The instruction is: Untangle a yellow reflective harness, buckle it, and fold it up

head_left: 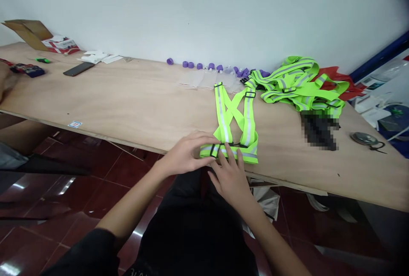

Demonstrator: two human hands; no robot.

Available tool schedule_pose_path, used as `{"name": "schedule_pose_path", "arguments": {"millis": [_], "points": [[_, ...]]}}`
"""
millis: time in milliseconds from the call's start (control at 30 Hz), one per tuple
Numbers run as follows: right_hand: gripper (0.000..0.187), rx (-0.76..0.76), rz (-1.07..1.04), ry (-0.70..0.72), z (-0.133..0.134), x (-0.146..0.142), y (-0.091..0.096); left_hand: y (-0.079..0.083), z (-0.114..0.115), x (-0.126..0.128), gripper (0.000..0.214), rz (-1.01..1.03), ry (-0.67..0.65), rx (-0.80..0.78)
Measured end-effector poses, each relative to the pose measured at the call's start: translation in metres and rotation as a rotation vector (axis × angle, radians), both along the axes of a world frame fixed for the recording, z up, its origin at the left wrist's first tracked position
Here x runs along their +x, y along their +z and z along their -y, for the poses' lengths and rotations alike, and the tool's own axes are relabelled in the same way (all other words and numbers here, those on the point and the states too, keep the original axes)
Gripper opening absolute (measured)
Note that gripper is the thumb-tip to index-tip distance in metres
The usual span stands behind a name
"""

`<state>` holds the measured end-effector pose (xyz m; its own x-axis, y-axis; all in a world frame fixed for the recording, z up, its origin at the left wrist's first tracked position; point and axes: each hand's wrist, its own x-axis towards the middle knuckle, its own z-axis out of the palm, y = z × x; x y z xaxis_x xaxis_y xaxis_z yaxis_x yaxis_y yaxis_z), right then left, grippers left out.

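A lime-yellow reflective safety vest [222,116] made of straps with silver stripes lies flat at the table's front edge, its two straps crossing in the middle. My left hand [182,154] curls round the left end of its waist strap, thumb below and fingers above, close to a black slider buckle [214,150]. On the same strap, just right of that buckle, rest the spread fingertips of my right hand [231,178]. Part of the strap is hidden under my fingers.
More lime-yellow straps [300,82] are heaped at the right over red cloth [338,78]. Several purple rolls [200,66] and clear plastic bags [204,79] line the wall. A dark phone [78,69] lies left; a round metal tin-like object [364,138] sits right. Another person's arm [6,78] reaches in at far left.
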<state>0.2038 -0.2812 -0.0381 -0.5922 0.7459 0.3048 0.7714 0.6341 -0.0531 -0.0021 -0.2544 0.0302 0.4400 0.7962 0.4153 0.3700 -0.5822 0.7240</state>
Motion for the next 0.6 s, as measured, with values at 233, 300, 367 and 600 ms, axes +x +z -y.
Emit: {"name": "schedule_pose_path", "arguments": {"millis": [233, 300, 367, 600], "points": [[0.041, 0.028, -0.039, -0.035, 0.002, -0.001, -0.008, -0.035, -0.010, 0.038, 0.043, 0.451, 0.023, -0.221], [0.043, 0.017, -0.041, -0.026, 0.000, 0.000, -0.007, -0.037, -0.012, 0.040, 0.044, 0.572, 0.039, -0.264], [0.046, 0.012, -0.055, -0.012, -0.001, 0.001, -0.006, -0.039, -0.014, 0.042, 0.045, 0.727, 0.074, -0.286], [0.049, 0.019, -0.092, 0.022, -0.004, 0.004, -0.009, -0.047, -0.016, 0.052, 0.052, 1.078, 0.213, -0.377]]}}
